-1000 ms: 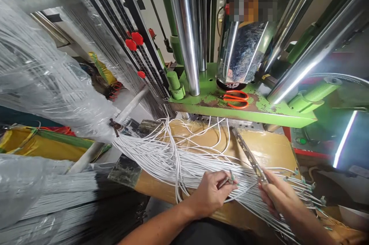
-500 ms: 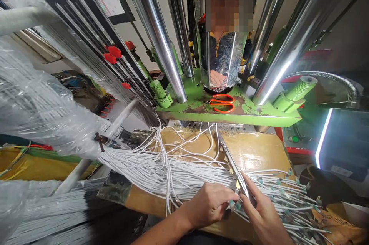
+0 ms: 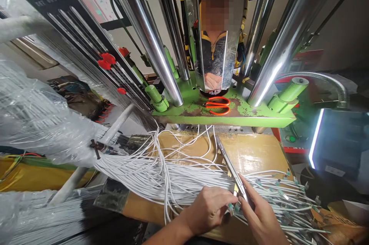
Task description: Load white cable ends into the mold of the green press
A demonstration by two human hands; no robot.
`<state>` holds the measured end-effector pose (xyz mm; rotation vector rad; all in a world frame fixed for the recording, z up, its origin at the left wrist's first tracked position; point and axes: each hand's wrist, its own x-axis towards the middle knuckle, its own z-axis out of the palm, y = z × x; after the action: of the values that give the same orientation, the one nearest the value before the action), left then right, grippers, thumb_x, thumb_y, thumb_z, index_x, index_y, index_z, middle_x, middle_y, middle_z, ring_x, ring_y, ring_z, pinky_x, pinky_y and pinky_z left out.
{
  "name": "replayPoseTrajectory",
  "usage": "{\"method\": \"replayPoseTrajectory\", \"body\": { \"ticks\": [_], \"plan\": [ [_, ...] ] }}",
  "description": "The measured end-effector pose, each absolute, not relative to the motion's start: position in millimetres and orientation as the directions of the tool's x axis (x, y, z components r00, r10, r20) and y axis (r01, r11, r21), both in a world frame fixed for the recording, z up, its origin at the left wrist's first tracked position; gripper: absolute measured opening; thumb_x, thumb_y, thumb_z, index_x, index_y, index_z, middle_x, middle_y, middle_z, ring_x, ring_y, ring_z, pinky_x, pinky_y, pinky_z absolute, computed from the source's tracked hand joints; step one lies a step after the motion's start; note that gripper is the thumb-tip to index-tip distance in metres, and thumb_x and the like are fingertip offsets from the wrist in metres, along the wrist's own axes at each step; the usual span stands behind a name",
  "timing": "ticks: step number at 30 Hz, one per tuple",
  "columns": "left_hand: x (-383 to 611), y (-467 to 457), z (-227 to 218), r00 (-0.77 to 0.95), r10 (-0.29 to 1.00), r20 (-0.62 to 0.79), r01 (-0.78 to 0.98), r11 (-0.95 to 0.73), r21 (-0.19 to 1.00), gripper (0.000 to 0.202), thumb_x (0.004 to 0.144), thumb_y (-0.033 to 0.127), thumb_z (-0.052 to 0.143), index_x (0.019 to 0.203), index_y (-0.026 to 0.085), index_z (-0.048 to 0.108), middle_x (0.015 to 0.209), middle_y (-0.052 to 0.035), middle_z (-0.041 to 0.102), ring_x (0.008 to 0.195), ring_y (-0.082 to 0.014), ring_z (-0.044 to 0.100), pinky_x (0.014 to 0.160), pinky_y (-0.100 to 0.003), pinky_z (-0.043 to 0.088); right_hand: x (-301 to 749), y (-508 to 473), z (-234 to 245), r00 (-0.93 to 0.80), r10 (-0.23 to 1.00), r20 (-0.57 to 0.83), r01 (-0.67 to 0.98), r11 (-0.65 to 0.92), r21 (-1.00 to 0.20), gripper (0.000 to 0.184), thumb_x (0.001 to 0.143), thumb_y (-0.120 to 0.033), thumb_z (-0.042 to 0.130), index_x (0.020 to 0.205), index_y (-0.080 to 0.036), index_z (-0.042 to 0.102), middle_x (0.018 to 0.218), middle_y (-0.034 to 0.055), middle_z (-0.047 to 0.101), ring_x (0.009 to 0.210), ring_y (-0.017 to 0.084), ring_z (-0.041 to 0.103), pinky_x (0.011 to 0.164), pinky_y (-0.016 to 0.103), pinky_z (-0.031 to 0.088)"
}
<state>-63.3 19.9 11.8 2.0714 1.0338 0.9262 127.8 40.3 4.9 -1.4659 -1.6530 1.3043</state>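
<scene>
Pinching a teal-tipped cable end point(image 3: 231, 209) in the left hand point(image 3: 209, 209), just beside the right hand point(image 3: 261, 220).
Gripping a metal strip point(image 3: 230, 166) there, slanting away leftward across white cables point(image 3: 173, 177).

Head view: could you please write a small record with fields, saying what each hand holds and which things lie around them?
left hand: fingers pinch the green-tipped end of one thin white cable
right hand: fingers grip the lower end of a long thin metal strip, close to the left fingers
under the hands: bundle of white cables spread across a brown board
at left: clear plastic bag covering more cables
beyond the hands: orange-handled scissors lying on a green metal press plate
above: shiny steel columns rising from that plate
</scene>
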Motion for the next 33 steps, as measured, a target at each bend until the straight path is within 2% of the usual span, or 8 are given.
{"method": "replayPoseTrajectory", "body": {
  "ticks": [7, 13, 18, 24, 28, 31, 33],
  "plan": [
    [-63.2, 17.8, 4.9, 0.413, 0.856, 0.312, 0.397, -0.477, 0.784, 0.029, 0.088, 0.012, 0.048, 0.111, 0.016, 0.065, 0.1, -0.0125, 0.074, 0.091, -0.0209, 0.07, 0.083, -0.029, 0.054, 129.7, 40.2, 0.6, -0.244, 0.955, -0.167, 0.394, -0.059, -0.917, 0.055, 0.08, -0.041, 0.061, 0.132, -0.022, 0.059, 0.135, 0.0056, 0.059, 0.127, 0.028, 0.052, 0.107, 0.039, 0.042],
    [-63.4, 17.9, 0.2, 0.429, 0.85, 0.305, 0.374, -0.474, 0.797, 0.032, 0.089, 0.012, 0.048, 0.116, 0.017, 0.064, 0.105, -0.0126, 0.073, 0.1, -0.021, 0.069, 0.088, -0.03, 0.054, 127.3, 39.7, 3.9, -0.235, 0.956, -0.179, 0.405, -0.071, -0.911, 0.055, 0.081, -0.041, 0.058, 0.132, -0.022, 0.059, 0.134, 0.0055, 0.06, 0.127, 0.027, 0.052, 0.107, 0.04, 0.042],
    [-63.1, 16.3, 2.1, 0.418, 0.852, 0.314, 0.39, -0.481, 0.785, 0.031, 0.089, 0.012, 0.048, 0.115, 0.018, 0.064, 0.103, -0.0121, 0.074, 0.095, -0.0207, 0.07, 0.085, -0.029, 0.055, 126.3, 37.9, 2.6, -0.208, 0.969, -0.134, 0.4, -0.041, -0.915, 0.055, 0.079, -0.041, 0.06, 0.131, -0.023, 0.06, 0.134, 0.0052, 0.06, 0.125, 0.028, 0.054, 0.105, 0.04, 0.043],
    [-60.4, 16.8, -0.3, 0.388, 0.872, 0.299, 0.369, -0.444, 0.817, 0.029, 0.087, 0.011, 0.048, 0.11, 0.015, 0.066, 0.1, -0.0143, 0.074, 0.09, -0.0218, 0.07, 0.081, -0.03, 0.053, 127.6, 35.4, -7.8, -0.25, 0.961, -0.118, 0.43, 0.001, -0.903, 0.055, 0.083, -0.038, 0.055, 0.136, -0.021, 0.055, 0.139, 0.0062, 0.055, 0.13, 0.026, 0.049, 0.108, 0.039, 0.04],
    [-56.9, 21.6, 5.9, 0.306, 0.941, 0.142, 0.37, -0.255, 0.893, 0.023, 0.089, 0.016, 0.049, 0.098, 0.016, 0.071, 0.09, -0.0113, 0.073, 0.083, -0.0204, 0.067, 0.077, -0.028, 0.05, 121.9, 35.4, -9.8, -0.228, 0.964, -0.136, 0.476, -0.011, -0.879, 0.065, 0.081, -0.042, 0.055, 0.139, -0.014, 0.049, 0.14, 0.0124, 0.053, 0.129, 0.027, 0.05, 0.108, 0.041, 0.04],
    [-59.6, 26.2, 20.0, 0.203, 0.969, -0.142, 0.298, 0.076, 0.951, 0.017, 0.086, 0.025, 0.058, 0.091, 0.015, 0.071, 0.072, -0.0048, 0.066, 0.067, -0.0169, 0.06, 0.067, -0.026, 0.048, 116.4, 37.3, -1.5, -0.197, 0.953, -0.23, 0.48, -0.11, -0.87, 0.078, 0.074, -0.05, 0.059, 0.14, -0.01, 0.046, 0.136, 0.0155, 0.057, 0.121, 0.029, 0.058, 0.103, 0.041, 0.046],
    [-64.9, 29.2, 30.5, 0.196, 0.943, -0.267, 0.173, 0.235, 0.956, 0.02, 0.086, 0.031, 0.06, 0.091, 0.014, 0.069, 0.078, -0.004, 0.064, 0.07, -0.016, 0.059, 0.066, -0.025, 0.048, 115.0, 38.9, 5.7, -0.208, 0.935, -0.288, 0.477, -0.16, -0.864, 0.08, 0.073, -0.054, 0.058, 0.139, -0.01, 0.047, 0.134, 0.0145, 0.059, 0.121, 0.029, 0.058, 0.099, 0.038, 0.05]
  ]
}}
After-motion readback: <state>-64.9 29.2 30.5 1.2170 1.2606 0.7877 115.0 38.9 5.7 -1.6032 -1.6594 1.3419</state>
